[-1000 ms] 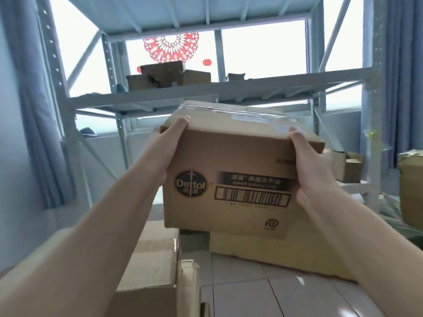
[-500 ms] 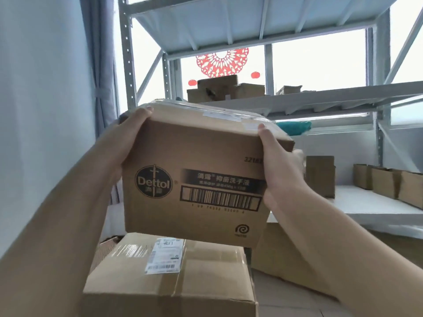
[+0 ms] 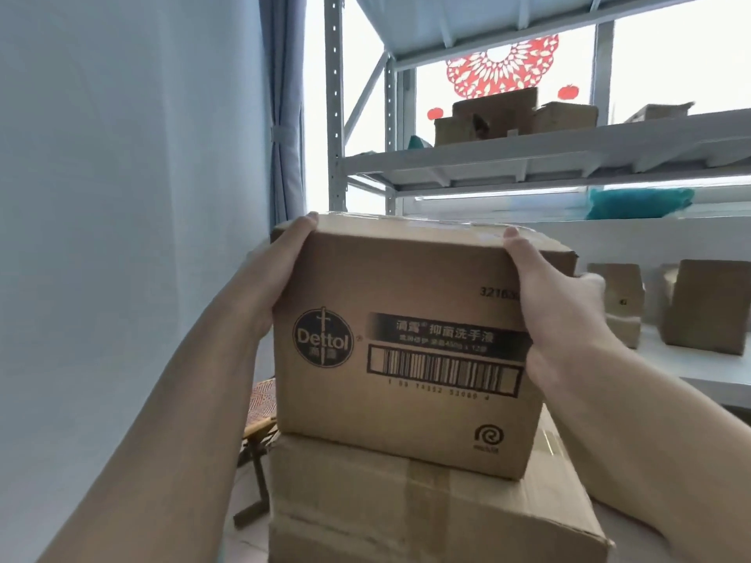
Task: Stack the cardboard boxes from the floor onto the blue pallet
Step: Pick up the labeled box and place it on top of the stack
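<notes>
A brown Dettol cardboard box (image 3: 406, 319) with a barcode on its near face fills the middle of the head view. My left hand (image 3: 280, 270) clasps its left side, fingers over the top corner. My right hand (image 3: 548, 302) presses against its right side. The box's bottom edge meets the top of a larger taped cardboard box (image 3: 406, 505) below it; I cannot tell whether it rests there fully. The blue pallet is hidden from view.
A pale wall (image 3: 122, 237) and a blue curtain (image 3: 286, 115) stand at the left. A white metal rack (image 3: 528, 156) at the back and right carries several small cardboard boxes (image 3: 707, 306). A dark stand (image 3: 256, 473) sits on the floor left of the stack.
The view has swung further left and the Dettol box has come down from the air onto the top of the larger box. Both hands keep their hold.
</notes>
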